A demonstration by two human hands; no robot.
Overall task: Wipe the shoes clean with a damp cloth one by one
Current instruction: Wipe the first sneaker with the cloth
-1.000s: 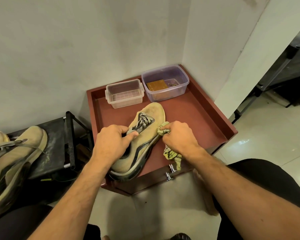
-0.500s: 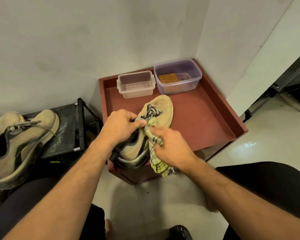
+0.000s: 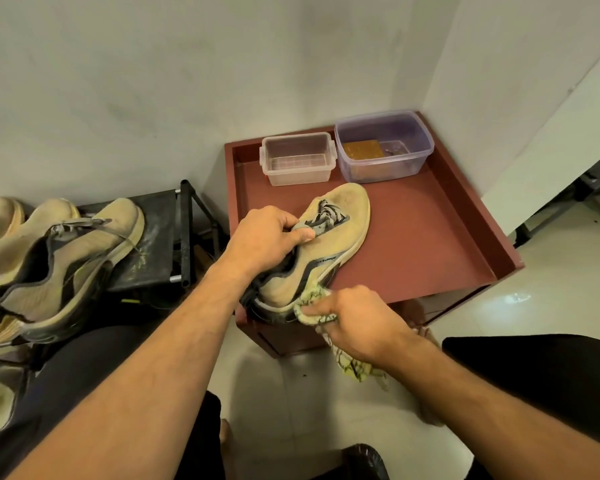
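Note:
A tan sneaker (image 3: pixel 340 233) with grey laces lies on the red-brown tray table (image 3: pixel 430 244), its heel over the near edge. My left hand (image 3: pixel 267 237) grips its tongue and collar, thumb on the tongue. My right hand (image 3: pixel 357 320) holds a yellow-green patterned cloth (image 3: pixel 312 303) bunched against the sole edge at the heel; the cloth's tail hangs below my wrist.
A clear plastic box (image 3: pixel 298 161) and a purple-tinted box (image 3: pixel 385 147) holding a brown block stand at the tray's back. Other tan sneakers (image 3: pixel 66 258) sit on a black rack (image 3: pixel 160 244) at left. Walls close in behind; tiled floor lies below.
My right hand slid the cloth from the laces down the sneaker's side to the heel sole. The view shifted, showing more of the rack shoes.

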